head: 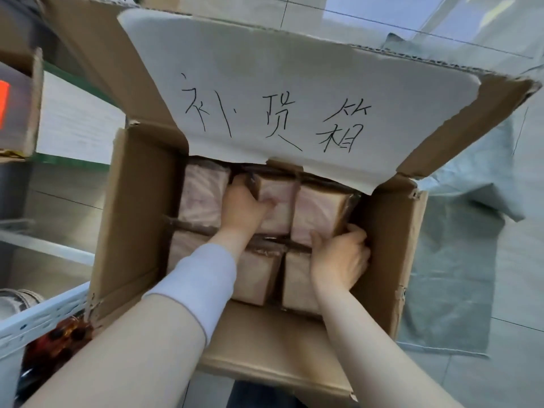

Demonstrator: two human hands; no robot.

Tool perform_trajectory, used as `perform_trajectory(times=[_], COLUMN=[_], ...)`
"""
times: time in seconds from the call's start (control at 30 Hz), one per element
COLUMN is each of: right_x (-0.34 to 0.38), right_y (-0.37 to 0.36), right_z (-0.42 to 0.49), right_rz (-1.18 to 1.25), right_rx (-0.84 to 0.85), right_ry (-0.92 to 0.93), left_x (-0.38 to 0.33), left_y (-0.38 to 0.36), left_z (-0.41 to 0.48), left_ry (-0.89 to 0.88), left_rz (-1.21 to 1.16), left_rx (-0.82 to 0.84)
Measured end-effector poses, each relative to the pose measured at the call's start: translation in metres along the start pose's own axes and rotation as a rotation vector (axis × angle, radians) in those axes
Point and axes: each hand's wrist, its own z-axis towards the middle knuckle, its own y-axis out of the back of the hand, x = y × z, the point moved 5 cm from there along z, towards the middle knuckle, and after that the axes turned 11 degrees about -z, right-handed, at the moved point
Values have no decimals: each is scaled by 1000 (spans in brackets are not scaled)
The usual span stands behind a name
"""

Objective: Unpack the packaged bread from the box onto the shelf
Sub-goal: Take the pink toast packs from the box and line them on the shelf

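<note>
A white perforated shelf rail (pixel 44 318) is seen at the lower left. Beside it stands an open cardboard box (pixel 138 219); on the white sheet (pixel 294 92) covering its far flap the handwritten characters 补货箱 can be read. Six packs of bread (pixel 203 198) are counted inside, in two rows of three. The far middle pack (pixel 278 210) is gripped at its left edge by the left hand (pixel 243 206); the far right pack (pixel 319 213) is clasped at its right side by the right hand (pixel 341 256), fingers curled down against the box wall.

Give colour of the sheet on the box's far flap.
White sheet with black handwritten characters, on the brown flap. Head view, the only one.
</note>
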Motion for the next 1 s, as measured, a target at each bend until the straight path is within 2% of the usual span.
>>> perform_trajectory(times=[0.07, 0.17, 0.27, 0.47, 0.53, 0.63, 0.8, 0.9, 1.0], right_x=[1, 0, -6, -48, -63, -76, -83, -84, -80], right_y=[14, 36, 63, 107, 118, 140, 184, 203, 213], right_z=[-9, -25, -50, -100, -122, -176, -325, -434, -551], right_rz=[-23, -78, 7, 324, 371, 413, 313, 239, 186], right_rx=[-38, -83, -133, 61, 180, 368, 614, 722, 729], right_ry=[61, 192, 307, 334, 359, 499, 771, 939, 1157], left_x=[-4, -5, -6, -5, 1, 13, 51, 85, 136], left_y=[7, 22, 41, 102, 131, 190, 309, 386, 460], left_z=[-5, -18, -44, -133, -175, -258, -436, -546, -645], left_ry=[1, -38, -107, -204, -228, -257, -303, -357, -355], left_rz=[-40, -129, -284, -475, -509, -610, -781, -837, -829], left_rx=[58, 56, 48, -23, -111, -273, -561, -723, -887])
